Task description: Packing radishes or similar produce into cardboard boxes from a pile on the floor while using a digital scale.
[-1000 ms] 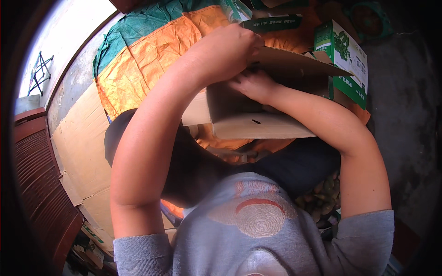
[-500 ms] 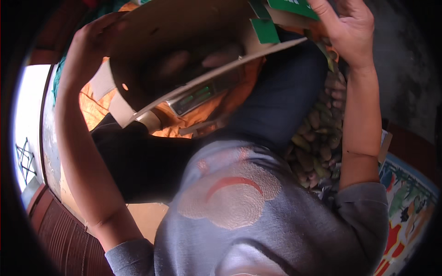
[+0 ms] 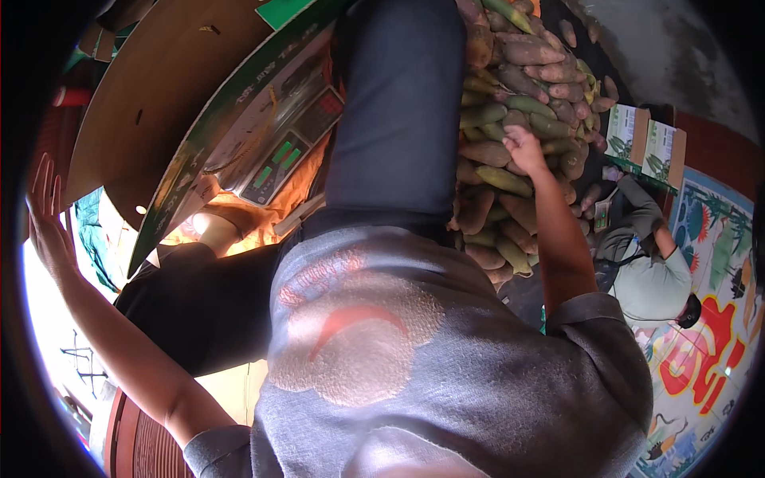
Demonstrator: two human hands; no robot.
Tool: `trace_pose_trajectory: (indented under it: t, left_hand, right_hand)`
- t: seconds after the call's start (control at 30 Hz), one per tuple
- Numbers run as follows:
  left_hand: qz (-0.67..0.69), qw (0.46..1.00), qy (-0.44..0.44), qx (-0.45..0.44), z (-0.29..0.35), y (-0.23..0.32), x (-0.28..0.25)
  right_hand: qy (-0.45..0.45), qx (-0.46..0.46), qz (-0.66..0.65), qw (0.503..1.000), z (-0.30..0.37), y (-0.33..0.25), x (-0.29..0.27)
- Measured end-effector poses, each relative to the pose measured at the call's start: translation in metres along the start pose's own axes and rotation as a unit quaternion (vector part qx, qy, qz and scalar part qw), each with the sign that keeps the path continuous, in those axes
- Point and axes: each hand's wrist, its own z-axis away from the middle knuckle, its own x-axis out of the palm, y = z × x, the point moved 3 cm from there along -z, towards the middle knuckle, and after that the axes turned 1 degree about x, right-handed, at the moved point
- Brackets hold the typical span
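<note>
My left hand [image 3: 49, 227] is open, fingers straight and spread, beside the left end of a large cardboard box [image 3: 159, 88], brown inside and green printed outside. Whether the palm touches the box cannot be made out. Past my right knee, my right hand [image 3: 523, 149] reaches into a heap of long, tapered green and reddish-brown produce [image 3: 550, 76]. Its fingers are curled at the heap, and what they hold, if anything, is hidden. A digital scale [image 3: 275, 169] with a lit green display lies under the near box wall, partly covered by it.
Orange cloth [image 3: 267, 213] is spread under the scale. At the right, a person [image 3: 649, 279] in a pale shirt and dark cap bends beside white-and-green cartons [image 3: 637, 143]. A colourful printed sheet [image 3: 705, 350] lies at the right edge. My bent legs flank the scale.
My right hand has left the box's right side and come down to the heap. My left hand has opened out from the box's left end. The box appears farther left, and the view has swung right.
</note>
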Motion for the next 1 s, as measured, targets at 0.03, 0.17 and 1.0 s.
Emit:
trace_pose_trajectory:
  t: [0.03,0.17,1.0]
  left_hand:
    - [0.036,0.999,0.002,-0.025,0.000,-0.001,0.003]
    - [0.148,0.980,0.022,-0.132,0.007,-0.005,-0.010]
    - [0.308,0.918,0.089,-0.233,-0.001,-0.023,-0.019]
  right_hand:
    - [-0.029,0.034,0.019,0.999,0.004,0.023,0.020]
    - [-0.112,-0.004,0.083,0.990,0.026,0.042,0.115]
    - [-0.169,-0.057,0.142,0.974,0.056,0.023,0.167]
